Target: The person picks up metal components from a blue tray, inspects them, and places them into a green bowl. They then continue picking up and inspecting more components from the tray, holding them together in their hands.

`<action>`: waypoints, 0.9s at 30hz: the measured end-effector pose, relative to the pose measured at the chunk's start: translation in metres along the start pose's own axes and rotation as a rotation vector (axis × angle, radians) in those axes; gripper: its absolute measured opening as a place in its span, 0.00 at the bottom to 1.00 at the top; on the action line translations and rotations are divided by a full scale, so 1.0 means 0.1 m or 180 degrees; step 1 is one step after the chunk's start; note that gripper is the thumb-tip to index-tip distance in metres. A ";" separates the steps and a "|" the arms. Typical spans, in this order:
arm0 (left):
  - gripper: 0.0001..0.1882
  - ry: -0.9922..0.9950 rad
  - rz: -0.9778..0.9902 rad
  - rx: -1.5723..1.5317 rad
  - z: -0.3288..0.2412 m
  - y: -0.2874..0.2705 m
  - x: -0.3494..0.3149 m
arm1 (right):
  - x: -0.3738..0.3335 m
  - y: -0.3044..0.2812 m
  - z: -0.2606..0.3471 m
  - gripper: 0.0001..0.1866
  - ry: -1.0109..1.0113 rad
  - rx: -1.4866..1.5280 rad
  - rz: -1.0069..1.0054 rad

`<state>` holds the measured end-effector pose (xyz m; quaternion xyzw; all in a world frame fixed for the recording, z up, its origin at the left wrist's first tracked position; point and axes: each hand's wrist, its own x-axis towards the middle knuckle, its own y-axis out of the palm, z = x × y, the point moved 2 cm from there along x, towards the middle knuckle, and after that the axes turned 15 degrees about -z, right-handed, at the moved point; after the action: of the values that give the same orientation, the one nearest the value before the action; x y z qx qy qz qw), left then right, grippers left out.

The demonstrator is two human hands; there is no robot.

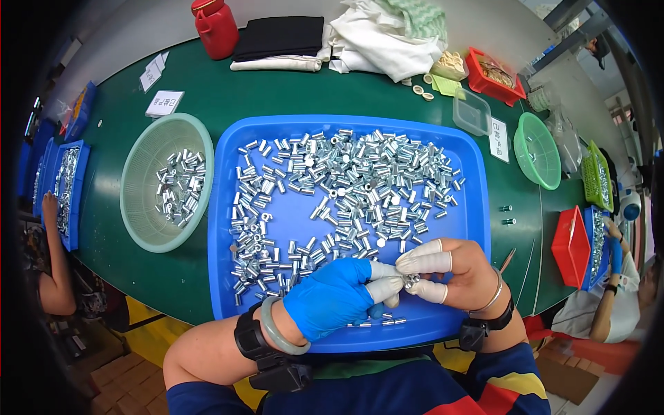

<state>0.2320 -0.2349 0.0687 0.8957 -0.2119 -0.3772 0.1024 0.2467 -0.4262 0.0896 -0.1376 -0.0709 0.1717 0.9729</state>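
Note:
Over the near right part of a blue tray point(220, 207), both hands meet fingertip to fingertip. My left hand point(335, 294), in a blue glove with white finger covers, is closed in a pinch. Facing it, my right hand point(462, 271) is also closed, with white covers on its bare fingers. Between the fingertips shows the end of a small shiny metal rivet nut point(412, 279); the fingers hide most of it. Loose silvery rivet nuts point(346, 169) lie heaped across the tray, densest at the far side. A few more lie below the hands.
Left of the tray stands a pale green basket point(131, 200) holding some rivet nuts. Another green basket point(520, 149), a clear box point(472, 114) and a red bin point(571, 245) are on the right. Folded cloths point(280, 38) and a red jug point(216, 31) stand behind. Other people work at both sides.

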 end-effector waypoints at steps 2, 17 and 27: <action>0.12 0.0053 -0.0008 0.0032 -0.01 0.00 0.00 | 0.01 -0.01 0.02 0.17 0.0005 -0.0016 0.0027; 0.13 -0.0032 0.0103 -0.0373 0.02 0.00 0.01 | 0.01 0.03 0.02 0.17 -0.0435 0.0059 0.0041; 0.14 -0.0282 0.0060 -0.0542 0.02 0.01 0.00 | 0.00 0.01 0.02 0.16 -0.0301 -0.0052 0.0099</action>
<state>0.2299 -0.2357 0.0673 0.8642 -0.1918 -0.4321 0.1722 0.2461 -0.4244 0.0912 -0.1383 -0.1161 0.1925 0.9645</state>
